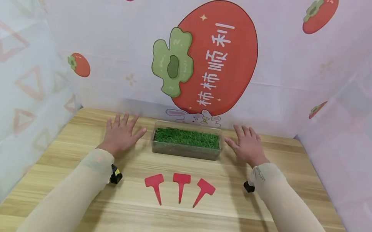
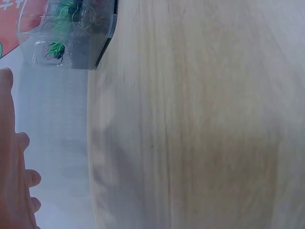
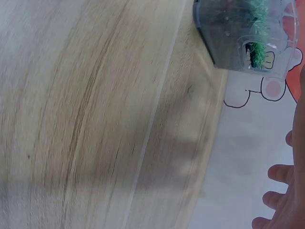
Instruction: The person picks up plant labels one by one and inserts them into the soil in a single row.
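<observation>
A clear plastic box (image 1: 186, 152) stands near the table's back edge, with green artificial grass (image 1: 187, 137) inside. To its left, my left hand (image 1: 121, 135) is spread with the fingers pointing away, holding nothing. My right hand (image 1: 246, 146) is spread likewise on the box's right, its thumb close to the box wall. Three flat red T-shaped plant labels lie in front of the box: a left label (image 1: 154, 181), a middle label (image 1: 182, 181) and a right label (image 1: 205, 187). Both wrist views show an end of the clear box, apart from the fingers.
The wooden table (image 1: 172, 230) is enclosed by a printed back cloth (image 1: 119, 38) with persimmon pictures and by pale side cloths. A black wrist camera (image 1: 116, 175) sits under the left sleeve, and another black camera (image 1: 249, 187) is under the right one.
</observation>
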A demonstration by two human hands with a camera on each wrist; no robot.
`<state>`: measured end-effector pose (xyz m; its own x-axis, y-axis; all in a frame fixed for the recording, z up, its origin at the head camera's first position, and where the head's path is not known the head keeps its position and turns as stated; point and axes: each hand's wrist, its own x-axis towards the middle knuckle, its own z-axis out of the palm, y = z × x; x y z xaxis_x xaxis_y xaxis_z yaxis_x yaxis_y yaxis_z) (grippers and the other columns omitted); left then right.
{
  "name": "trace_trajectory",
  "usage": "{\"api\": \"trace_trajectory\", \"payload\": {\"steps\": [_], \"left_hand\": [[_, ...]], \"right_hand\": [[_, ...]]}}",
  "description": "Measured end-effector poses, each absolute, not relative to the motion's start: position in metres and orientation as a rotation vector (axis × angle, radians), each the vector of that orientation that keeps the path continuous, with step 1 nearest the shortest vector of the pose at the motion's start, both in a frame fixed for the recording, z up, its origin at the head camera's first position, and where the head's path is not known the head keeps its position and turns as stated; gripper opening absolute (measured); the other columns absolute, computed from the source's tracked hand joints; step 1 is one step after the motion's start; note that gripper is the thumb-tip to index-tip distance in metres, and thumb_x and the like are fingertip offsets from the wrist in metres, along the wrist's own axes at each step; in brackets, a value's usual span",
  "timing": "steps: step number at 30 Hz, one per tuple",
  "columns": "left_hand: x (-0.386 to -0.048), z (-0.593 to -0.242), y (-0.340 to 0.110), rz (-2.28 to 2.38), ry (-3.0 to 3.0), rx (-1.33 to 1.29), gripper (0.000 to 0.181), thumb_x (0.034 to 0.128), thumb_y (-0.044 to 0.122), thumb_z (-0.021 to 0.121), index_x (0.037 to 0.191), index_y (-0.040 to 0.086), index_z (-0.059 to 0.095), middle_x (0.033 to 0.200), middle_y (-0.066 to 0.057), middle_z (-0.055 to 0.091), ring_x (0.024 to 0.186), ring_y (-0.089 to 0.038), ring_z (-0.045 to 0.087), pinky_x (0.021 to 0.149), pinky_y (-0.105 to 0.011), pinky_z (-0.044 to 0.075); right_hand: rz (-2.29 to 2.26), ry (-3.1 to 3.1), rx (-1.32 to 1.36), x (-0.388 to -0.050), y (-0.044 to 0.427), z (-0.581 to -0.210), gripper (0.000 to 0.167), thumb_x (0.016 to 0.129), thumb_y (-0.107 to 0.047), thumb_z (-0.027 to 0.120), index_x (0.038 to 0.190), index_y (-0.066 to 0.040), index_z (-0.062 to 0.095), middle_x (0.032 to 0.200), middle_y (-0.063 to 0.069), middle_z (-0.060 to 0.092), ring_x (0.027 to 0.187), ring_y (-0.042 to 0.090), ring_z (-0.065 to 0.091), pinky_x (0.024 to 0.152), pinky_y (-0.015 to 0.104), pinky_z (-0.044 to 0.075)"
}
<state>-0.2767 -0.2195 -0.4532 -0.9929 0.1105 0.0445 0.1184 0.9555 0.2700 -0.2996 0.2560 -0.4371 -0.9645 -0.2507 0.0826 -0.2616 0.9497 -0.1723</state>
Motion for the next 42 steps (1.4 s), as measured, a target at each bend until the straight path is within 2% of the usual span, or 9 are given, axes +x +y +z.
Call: {"api": "trace_trajectory", "payload": {"steps": [4,9,14,19,24,29,34,38,42], "left_hand": [[-0.275,-0.452,-0.223,-0.435,-3.071,-0.193,0.087,0.0955,0.077,0.021,0.163,0.023,0.008,0.166,-0.024,0.008,0.150,-0.052,-0.007,0.114,-0.073,-0.009],[-0.273,-0.455,-0.226,-0.450,-3.059,-0.232,0.086,0.0962,0.076,0.022,0.163,0.023,0.006,0.165,-0.025,0.010,0.149,-0.054,0.002,0.114,-0.075,-0.003],[-0.272,-0.456,-0.224,-0.522,-3.059,-0.275,0.082,0.0998,0.069,0.026,0.163,0.021,0.004,0.165,-0.025,0.010,0.149,-0.054,0.006,0.114,-0.074,0.002],[-0.272,-0.457,-0.224,-0.668,-3.031,-0.319,0.079,0.1028,0.063,0.028,0.163,0.017,0.005,0.165,-0.027,0.010,0.149,-0.052,0.012,0.116,-0.070,0.015],[-0.270,-0.457,-0.223,-0.830,-2.996,-0.339,0.079,0.1027,0.063,0.029,0.162,0.014,0.011,0.165,-0.021,0.017,0.150,-0.045,0.020,0.117,-0.064,0.023],[-0.267,-0.456,-0.219,-0.954,-2.950,-0.370,0.081,0.0998,0.069,0.027,0.162,0.018,0.016,0.161,-0.018,0.030,0.147,-0.040,0.030,0.116,-0.062,0.026],[-0.264,-0.452,-0.211,-1.084,-2.924,-0.417,0.070,0.1046,0.057,0.033,0.162,0.021,0.016,0.156,-0.019,0.037,0.142,-0.040,0.039,0.113,-0.062,0.032],[-0.263,-0.448,-0.204,-1.129,-2.896,-0.441,0.071,0.1038,0.059,0.032,0.161,0.020,0.019,0.156,-0.017,0.038,0.142,-0.037,0.040,0.113,-0.061,0.033],[-0.263,-0.447,-0.198,-1.158,-2.868,-0.456,0.069,0.1042,0.058,0.034,0.161,0.020,0.021,0.155,-0.017,0.039,0.142,-0.036,0.039,0.113,-0.061,0.033]], "right_hand": [[0.298,-3.032,0.418,-0.298,0.255,-0.438,0.083,0.098,-0.067,0.040,0.160,-0.014,0.025,0.155,0.025,0.034,0.144,0.049,0.028,0.113,0.070,0.024],[0.325,-3.031,0.425,-0.295,0.255,-0.437,0.080,0.099,-0.061,0.046,0.159,-0.012,0.027,0.148,0.027,0.043,0.138,0.048,0.037,0.109,0.068,0.033],[0.358,-3.038,0.425,-0.295,0.257,-0.439,0.076,0.102,-0.058,0.043,0.158,-0.010,0.027,0.147,0.028,0.044,0.136,0.048,0.040,0.109,0.066,0.034],[0.470,-3.031,0.420,-0.295,0.257,-0.441,0.069,0.105,-0.052,0.039,0.157,-0.008,0.028,0.149,0.027,0.042,0.137,0.048,0.041,0.112,0.063,0.033],[0.532,-2.986,0.452,-0.295,0.254,-0.442,0.060,0.108,-0.044,0.034,0.154,-0.006,0.032,0.146,0.027,0.045,0.134,0.046,0.045,0.111,0.061,0.036],[0.574,-2.928,0.463,-0.294,0.246,-0.443,0.055,0.109,-0.034,0.037,0.155,-0.005,0.031,0.135,0.024,0.055,0.127,0.043,0.052,0.107,0.059,0.040],[0.586,-2.880,0.523,-0.293,0.238,-0.446,0.058,0.109,-0.033,0.038,0.158,-0.004,0.025,0.121,0.019,0.063,0.119,0.038,0.058,0.105,0.057,0.043],[0.581,-2.858,0.559,-0.294,0.233,-0.445,0.056,0.110,-0.034,0.035,0.157,-0.004,0.028,0.135,0.023,0.058,0.128,0.041,0.053,0.110,0.057,0.039],[0.603,-2.854,0.578,-0.292,0.230,-0.444,0.051,0.109,-0.029,0.038,0.153,-0.003,0.035,0.147,0.023,0.049,0.136,0.043,0.047,0.113,0.058,0.035]]}}
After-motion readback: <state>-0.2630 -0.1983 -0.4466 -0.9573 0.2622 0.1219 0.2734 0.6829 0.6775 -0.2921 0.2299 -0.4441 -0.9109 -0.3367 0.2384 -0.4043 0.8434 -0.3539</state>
